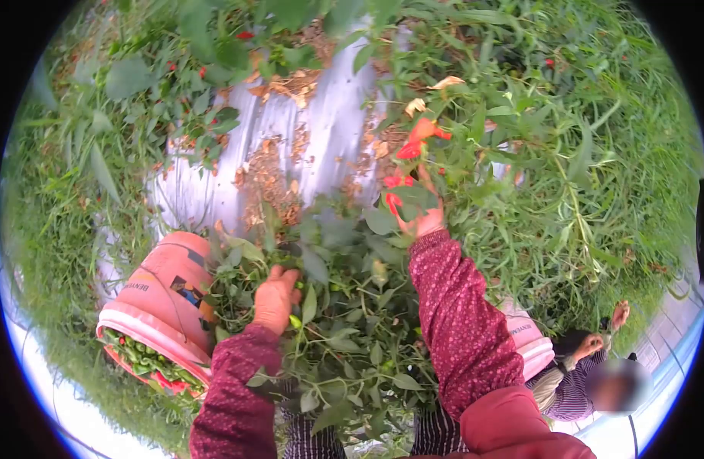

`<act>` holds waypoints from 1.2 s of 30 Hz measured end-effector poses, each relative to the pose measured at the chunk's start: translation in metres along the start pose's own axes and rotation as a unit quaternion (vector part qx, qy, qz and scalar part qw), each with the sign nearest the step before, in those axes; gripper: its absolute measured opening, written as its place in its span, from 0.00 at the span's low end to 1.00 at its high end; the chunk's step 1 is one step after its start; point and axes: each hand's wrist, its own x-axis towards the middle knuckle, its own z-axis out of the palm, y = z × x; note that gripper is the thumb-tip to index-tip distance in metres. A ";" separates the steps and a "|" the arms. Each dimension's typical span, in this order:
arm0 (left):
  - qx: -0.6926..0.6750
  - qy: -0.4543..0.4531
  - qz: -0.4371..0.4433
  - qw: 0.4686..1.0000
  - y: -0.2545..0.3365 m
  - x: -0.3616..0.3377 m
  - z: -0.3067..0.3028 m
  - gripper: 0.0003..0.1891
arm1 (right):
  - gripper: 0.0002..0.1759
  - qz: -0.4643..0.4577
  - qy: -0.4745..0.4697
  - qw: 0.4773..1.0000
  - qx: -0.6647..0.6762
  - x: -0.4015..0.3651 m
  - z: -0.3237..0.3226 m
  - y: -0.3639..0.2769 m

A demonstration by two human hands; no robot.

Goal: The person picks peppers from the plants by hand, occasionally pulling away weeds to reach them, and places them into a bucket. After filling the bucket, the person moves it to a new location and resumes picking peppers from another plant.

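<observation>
Red peppers (399, 183) hang in the plant (344, 306), just above the right hand (425, 222). That hand is pushed up into the leaves and touches the lowest pepper. Its fingers are hidden, so I cannot tell whether it is clenched or loose. The left hand (275, 298) has its fingers curled into the plant's stems, lower and to the left, gripping them. A pink bucket (164, 287) lies tilted just beside the left hand, with green and red peppers showing at its mouth. A silver sheet (321, 122) covers the ground beyond the plant, with grass (597, 176) along its right edge. A second bucket (532, 344) sits behind the right sleeve, near another person (574, 382) crouched at the lower right.
</observation>
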 end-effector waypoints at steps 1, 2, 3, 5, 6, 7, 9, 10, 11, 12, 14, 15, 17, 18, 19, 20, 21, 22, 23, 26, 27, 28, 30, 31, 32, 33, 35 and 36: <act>0.007 0.019 0.003 1.000 0.007 0.004 -0.009 0.17 | 0.14 0.001 -0.041 0.999 0.018 -0.013 0.004 -0.010; 0.042 0.025 -0.001 0.999 0.013 0.008 -0.018 0.16 | 0.10 0.093 -0.202 0.962 0.156 0.034 -0.060 -0.007; 0.092 0.040 -0.001 0.995 0.024 0.014 -0.028 0.14 | 0.10 0.088 -0.200 0.963 0.157 0.027 -0.058 -0.013; 0.128 0.058 -0.012 0.990 0.054 0.028 -0.051 0.13 | 0.08 0.156 -0.200 0.925 0.283 0.007 -0.036 -0.016; 0.131 0.055 -0.010 0.990 0.070 0.035 -0.061 0.13 | 0.09 0.165 -0.331 0.876 0.310 0.000 -0.029 -0.013; 0.074 0.091 0.016 0.993 0.087 0.043 -0.069 0.12 | 0.09 0.162 -0.331 0.875 0.314 0.000 -0.030 -0.013; 0.020 0.121 0.044 0.991 0.116 0.059 -0.079 0.11 | 0.11 0.170 -0.230 0.898 0.335 0.000 -0.032 -0.013; -0.047 0.120 0.070 0.989 0.130 0.067 -0.083 0.13 | 0.14 0.147 -0.211 0.911 0.322 -0.005 -0.031 -0.014; -0.114 0.118 0.096 0.982 0.141 0.074 -0.083 0.14 | 0.14 0.146 -0.212 0.910 0.326 -0.006 -0.033 -0.012; -0.111 0.117 0.098 0.982 0.151 0.080 -0.080 0.14 | 0.16 0.061 -0.153 0.967 0.197 -0.008 -0.035 -0.011; -0.174 0.073 0.158 0.969 0.166 0.086 -0.069 0.16 | 0.21 -0.022 -0.098 0.992 0.077 -0.011 -0.037 -0.007; -0.171 0.071 0.158 0.970 0.171 0.085 -0.064 0.16 | 0.21 -0.022 -0.098 0.992 0.080 -0.008 -0.038 -0.007; -0.106 0.046 0.089 0.989 0.175 0.081 -0.059 0.19 | 0.21 0.039 -0.169 0.977 0.124 -0.001 -0.036 -0.006; -0.087 0.070 0.072 0.991 0.174 0.078 -0.057 0.20 | 0.21 0.039 -0.171 0.976 0.127 -0.001 -0.037 -0.007; -0.085 0.069 0.072 0.991 0.171 0.078 -0.056 0.20 | 0.20 0.049 -0.223 0.964 0.133 -0.005 -0.036 -0.009; -0.164 0.091 0.075 0.979 0.165 0.077 -0.056 0.20 | 0.19 0.061 -0.273 0.950 0.138 -0.008 -0.037 -0.010; -0.240 0.114 0.074 0.961 0.156 0.075 -0.055 0.21 | 0.19 0.065 -0.272 0.949 0.144 -0.011 -0.037 -0.011; -0.288 0.125 0.084 0.946 0.151 0.078 -0.058 0.18 | 0.19 0.073 -0.174 0.974 0.124 -0.012 -0.037 -0.011; -0.282 0.127 0.083 0.947 0.146 0.078 -0.064 0.18 | 0.19 0.080 -0.077 0.989 0.101 -0.011 -0.036 -0.012; -0.547 0.002 -0.143 0.825 0.141 0.089 -0.076 0.16 | 0.20 0.076 -0.108 0.987 0.093 -0.006 -0.039 -0.013; -0.547 0.002 -0.144 0.825 0.138 0.097 -0.072 0.16 | 0.21 0.094 -0.162 0.978 0.095 -0.008 -0.039 -0.018; -0.587 -0.015 -0.125 0.800 0.136 0.106 -0.066 0.16 | 0.19 0.161 -0.168 0.969 0.084 0.023 -0.079 -0.008; -0.618 -0.058 -0.100 0.778 0.144 0.119 -0.060 0.18 | 0.20 0.094 -0.129 0.984 0.075 0.013 -0.075 0.001; -0.620 -0.061 -0.101 0.776 0.147 0.125 -0.054 0.18 | 0.21 0.028 -0.092 0.993 0.067 0.005 -0.069 0.001; -0.566 -0.061 -0.079 0.818 0.150 0.132 -0.048 0.19 | 0.21 0.076 -0.049 0.992 -0.091 -0.003 -0.052 -0.017; -0.508 -0.061 -0.055 0.857 0.151 0.139 -0.042 0.20 | 0.21 0.076 -0.047 0.992 -0.092 0.002 -0.056 -0.017; -0.519 -0.066 -0.039 0.851 0.146 0.155 -0.020 0.23 | 0.22 0.192 -0.222 0.955 0.047 0.004 -0.057 -0.017; -0.489 -0.029 -0.033 0.871 0.146 0.160 -0.010 0.24 | 0.23 0.110 -0.110 0.987 -0.032 0.000 -0.049 -0.008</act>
